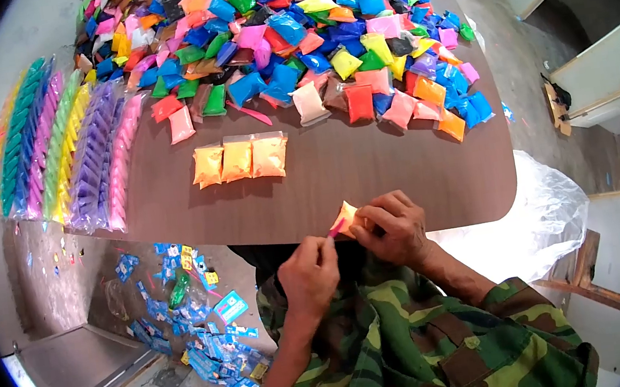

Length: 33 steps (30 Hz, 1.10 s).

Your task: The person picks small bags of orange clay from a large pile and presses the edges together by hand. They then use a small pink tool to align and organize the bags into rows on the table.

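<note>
Close to the front edge of the table, my right hand (393, 226) is closed on a small light-orange packet (346, 218). My left hand (310, 275) pinches a thin pink strip or stick (337, 227), whose tip lies against the packet; most of it is hidden by the fingers. To the left on the table lies a row of three clear-wrapped orange packets (237, 161). Another slim pink plastic tool (252, 114) rests beyond them, at the edge of the pile.
A heap of colourful packets (283, 34) covers the back of the brown table (368, 163). Long bags of twisted coloured material (92, 154) hang over its left edge. Blue printed packs (208, 337) litter the floor at left; a clear plastic sheet (543, 203) lies at right.
</note>
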Each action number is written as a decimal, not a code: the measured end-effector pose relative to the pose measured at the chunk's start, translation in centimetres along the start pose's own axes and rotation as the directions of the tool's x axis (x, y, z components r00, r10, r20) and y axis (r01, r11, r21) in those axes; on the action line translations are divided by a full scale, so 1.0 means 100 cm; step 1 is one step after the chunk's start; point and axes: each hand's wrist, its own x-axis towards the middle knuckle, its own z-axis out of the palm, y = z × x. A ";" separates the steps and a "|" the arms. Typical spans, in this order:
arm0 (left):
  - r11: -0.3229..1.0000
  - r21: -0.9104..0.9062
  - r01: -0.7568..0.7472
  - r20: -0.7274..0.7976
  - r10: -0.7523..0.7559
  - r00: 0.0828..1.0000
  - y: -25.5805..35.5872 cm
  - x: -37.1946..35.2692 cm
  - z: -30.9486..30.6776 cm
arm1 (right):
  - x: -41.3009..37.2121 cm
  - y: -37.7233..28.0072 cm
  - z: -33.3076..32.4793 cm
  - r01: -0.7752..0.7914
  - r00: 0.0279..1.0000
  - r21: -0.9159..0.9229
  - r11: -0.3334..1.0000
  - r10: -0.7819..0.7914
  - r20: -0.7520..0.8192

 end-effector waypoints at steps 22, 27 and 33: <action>0.999 -0.019 -0.049 0.034 0.050 0.998 0.020 0.014 -0.001 | -0.005 0.006 0.000 0.029 0.999 0.014 0.999 -0.030 0.032; 0.995 0.103 0.005 0.034 -0.009 0.999 0.002 0.029 -0.018 | -0.003 0.004 -0.004 0.047 0.996 0.037 0.998 -0.050 0.070; 1.000 -0.024 -0.019 0.047 0.020 0.999 0.024 0.030 -0.009 | -0.006 0.007 0.000 0.087 0.993 0.045 0.995 -0.090 0.071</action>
